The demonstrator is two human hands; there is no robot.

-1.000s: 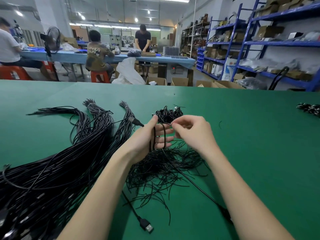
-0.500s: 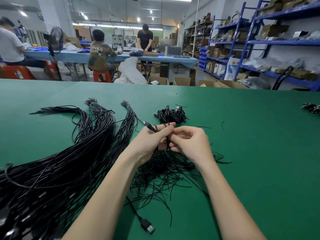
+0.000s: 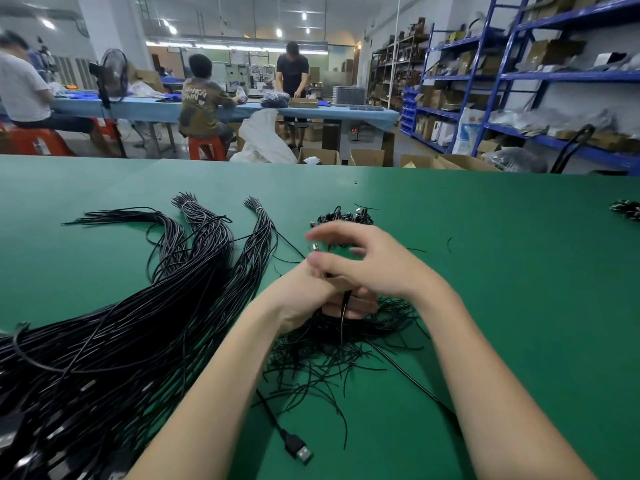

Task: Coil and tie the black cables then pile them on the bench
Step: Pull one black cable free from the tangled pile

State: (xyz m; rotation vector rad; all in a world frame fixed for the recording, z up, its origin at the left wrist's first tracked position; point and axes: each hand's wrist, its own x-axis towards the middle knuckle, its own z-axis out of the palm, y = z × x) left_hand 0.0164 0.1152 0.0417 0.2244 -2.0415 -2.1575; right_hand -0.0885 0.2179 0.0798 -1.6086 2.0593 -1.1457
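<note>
My left hand (image 3: 298, 299) grips a small coil of black cable (image 3: 346, 299), fingers curled round it. The coil's silver plug tip (image 3: 313, 246) sticks up above that hand. My right hand (image 3: 377, 268) lies over the left, blurred, with forefinger and thumb apart on either side of the plug tip. Whether it holds anything is unclear. The cable's tail (image 3: 412, 382) trails toward the lower right. A USB plug (image 3: 299, 452) lies on the green bench (image 3: 502, 306). A small pile of tied coils (image 3: 346, 216) sits just beyond my hands.
A large bundle of straight black cables (image 3: 121, 323) fans across the left of the bench. Loose black twist ties (image 3: 329, 355) are heaped under my hands. More coils (image 3: 627, 209) lie at the far right edge. People work at a blue table (image 3: 145, 109) behind; blue shelves (image 3: 519, 77) stand right.
My right hand has lifted from pinching at the coil and swung up over my left hand, now blurred. The camera view has dipped slightly. The left hand keeps its grip.
</note>
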